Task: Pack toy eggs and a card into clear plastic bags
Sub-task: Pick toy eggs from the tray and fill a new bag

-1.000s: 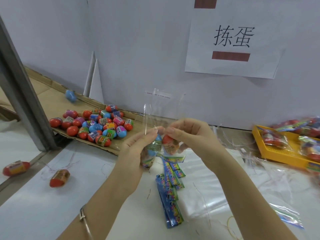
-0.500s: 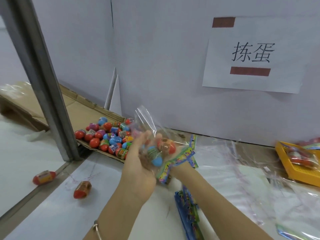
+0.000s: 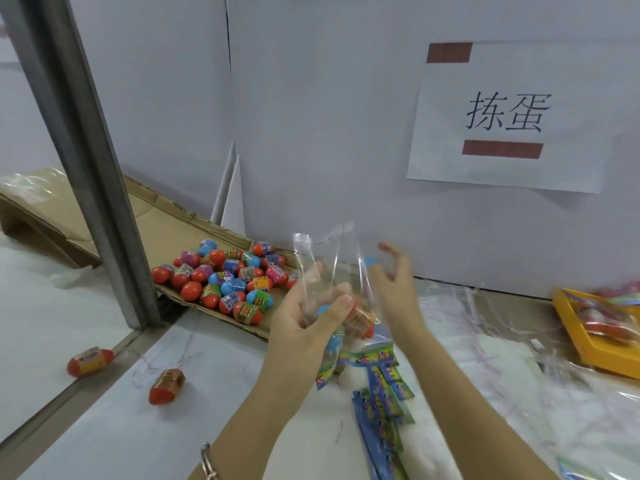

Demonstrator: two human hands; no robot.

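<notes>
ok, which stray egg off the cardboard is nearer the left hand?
The red egg with the brown label, right of the table seam; the yellow-labelled egg lies beyond it.

Landmark: metal post (image 3: 104,202), standing tilted at the table edge; it bars the way in from the left.
Just right of post: cardboard sheet (image 3: 194,303) with a pile of toy eggs (image 3: 228,282), reaching to the wall board (image 3: 311,133).
In front of post: open table top (image 3: 207,431), with one loose egg (image 3: 167,386) on it.
Farther right of post: left hand (image 3: 304,327) grips clear bag (image 3: 332,265), right hand (image 3: 394,289) with spread fingers beside it; card stack (image 3: 381,403) lies under them.
Far right of post: yellow tray (image 3: 602,365).
</notes>
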